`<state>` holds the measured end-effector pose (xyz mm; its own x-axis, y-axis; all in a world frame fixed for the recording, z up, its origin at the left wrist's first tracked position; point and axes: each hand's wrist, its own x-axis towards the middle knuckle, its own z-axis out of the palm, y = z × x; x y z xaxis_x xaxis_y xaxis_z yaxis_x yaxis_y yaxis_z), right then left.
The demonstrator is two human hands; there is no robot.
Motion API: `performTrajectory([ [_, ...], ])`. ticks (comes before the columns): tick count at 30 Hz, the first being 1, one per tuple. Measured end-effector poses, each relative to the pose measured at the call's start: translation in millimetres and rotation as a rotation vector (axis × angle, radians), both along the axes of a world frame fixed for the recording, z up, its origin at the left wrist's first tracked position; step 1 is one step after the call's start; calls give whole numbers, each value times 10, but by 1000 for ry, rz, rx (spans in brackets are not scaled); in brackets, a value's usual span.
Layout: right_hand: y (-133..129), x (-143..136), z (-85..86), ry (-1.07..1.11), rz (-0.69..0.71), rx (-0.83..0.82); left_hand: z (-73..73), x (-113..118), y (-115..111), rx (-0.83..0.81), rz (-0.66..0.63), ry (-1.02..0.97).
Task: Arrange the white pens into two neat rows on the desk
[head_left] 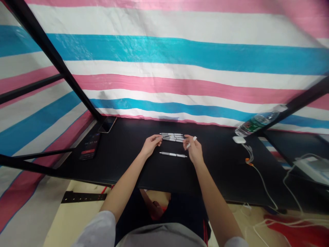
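Several pens (172,137) bunched near the surface's (221,171) far edge, left hand (150,144) fingers pinching their ends; right hand (194,151) pinching a white cap (191,142). One pen (173,154) lying apart, nearer, seemingly unhandled.

A cluster of slim white plastic pens (172,137) lies side by side, horizontal, at the frame's centre. One more white pen (173,154) lies apart, just below them. A small white pen cap (191,142) sits pinched at centre right.
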<state>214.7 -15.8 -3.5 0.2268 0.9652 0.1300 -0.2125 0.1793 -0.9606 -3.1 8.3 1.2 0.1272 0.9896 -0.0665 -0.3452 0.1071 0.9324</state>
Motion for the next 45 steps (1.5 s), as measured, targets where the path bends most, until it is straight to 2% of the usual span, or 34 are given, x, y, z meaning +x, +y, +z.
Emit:
performTrajectory([
  [3, 7, 35, 26, 155, 80, -53, 5, 0, -5, -8, -9, -20],
  [6, 39, 86, 19, 220, 104, -52, 9, 0, -8, -13, -16, -23],
  [10, 78, 117, -17, 161, 122, -24, 14, 2, -12, -17, -22, -15],
  [14, 62, 82, -35, 149, 44, -35, 20, 4, -16, -28, -24, -13],
  [21, 8, 44, 10, 99, 47, -28, 25, 8, -17, -26, -27, -5],
  [24, -22, 22, 6, -16, 7, -53, 23, 6, -20, -24, -30, -5],
  [26, -42, 2, -8, -178, -51, -23, 20, 2, -21, -20, -34, -3],
  [29, -63, -22, -19, -485, -113, 126, 18, -3, -21, -14, -40, 11],
  [32, -79, -34, -5, -678, -78, 247, 26, 0, -23, -12, -38, 46],
  [38, -104, -49, 13, -798, -21, 314, 30, 11, -32, 9, -44, 95],
  [45, -107, -47, 1, -853, -32, 335, -35, -14, -11, 60, -64, 166],
])
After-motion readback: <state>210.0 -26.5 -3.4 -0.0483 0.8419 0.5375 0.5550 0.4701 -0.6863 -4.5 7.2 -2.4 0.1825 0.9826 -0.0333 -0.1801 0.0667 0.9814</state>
